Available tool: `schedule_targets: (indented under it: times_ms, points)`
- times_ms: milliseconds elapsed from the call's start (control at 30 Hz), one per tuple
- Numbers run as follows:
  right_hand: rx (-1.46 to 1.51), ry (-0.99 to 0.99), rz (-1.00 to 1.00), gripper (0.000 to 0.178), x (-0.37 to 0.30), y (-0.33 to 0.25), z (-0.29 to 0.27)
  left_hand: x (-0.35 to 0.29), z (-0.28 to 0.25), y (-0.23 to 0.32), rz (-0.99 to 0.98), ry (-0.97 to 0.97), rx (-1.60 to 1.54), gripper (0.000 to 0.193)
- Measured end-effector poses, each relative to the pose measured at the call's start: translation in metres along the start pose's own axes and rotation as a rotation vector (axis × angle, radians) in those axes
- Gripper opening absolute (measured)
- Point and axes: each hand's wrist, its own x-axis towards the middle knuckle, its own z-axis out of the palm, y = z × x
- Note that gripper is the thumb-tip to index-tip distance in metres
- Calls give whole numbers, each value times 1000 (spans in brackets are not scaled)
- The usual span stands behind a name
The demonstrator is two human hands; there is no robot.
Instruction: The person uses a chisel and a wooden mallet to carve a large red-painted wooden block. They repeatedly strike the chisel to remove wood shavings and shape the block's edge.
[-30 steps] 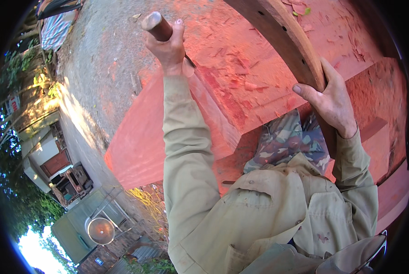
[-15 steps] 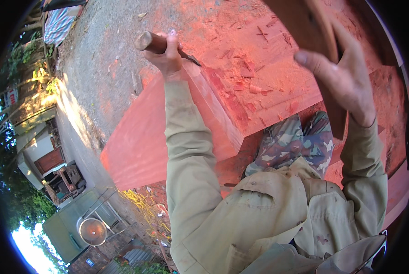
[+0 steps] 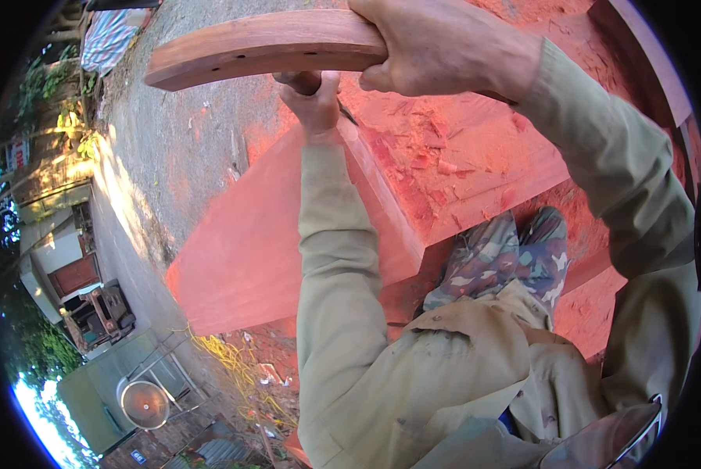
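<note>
My left hand (image 3: 317, 108) is closed around the thick round wooden handle of a chisel (image 3: 300, 80). Its dark blade points right, toward the upper edge of a large reddish wooden block (image 3: 249, 234). Above the left hand, my right hand (image 3: 452, 48) grips a curved reddish-brown wooden bar (image 3: 264, 45) with small dark holes along its side. The bar reaches left over the chisel handle and partly covers it from view; whether the two touch, I cannot tell.
Red wood chips (image 3: 436, 152) and sawdust cover the wood surface to the right. My legs in camouflage trousers (image 3: 495, 254) are close to the block. Yellow cord (image 3: 229, 363) lies at the lower left, near a round metal dish (image 3: 145, 405). Grey ground (image 3: 178, 133) stretches along the left.
My right hand has swung the curved bar from the upper right leftward, over the chisel handle. My left hand, still on the chisel, appears slightly farther right in the view.
</note>
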Motion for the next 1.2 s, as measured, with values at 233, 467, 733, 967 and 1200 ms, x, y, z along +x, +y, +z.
schedule_targets:
  times_ms: [233,467,733,967,1200]
  points:
    - [70,205,211,66,-68,60,37,54,24,9,-256,605,-674,22]
    - [630,506,517,42,-152,126,73,-8,153,10,417,-282,556,30]
    - [799,497,730,35,-193,199,110,-57,170,-52,-17,-728,805,22]
    - [839,478,720,32,-184,225,113,-57,158,-74,-32,-643,884,20]
    - [786,569,616,34,-149,220,76,-40,154,-66,-47,-505,829,21]
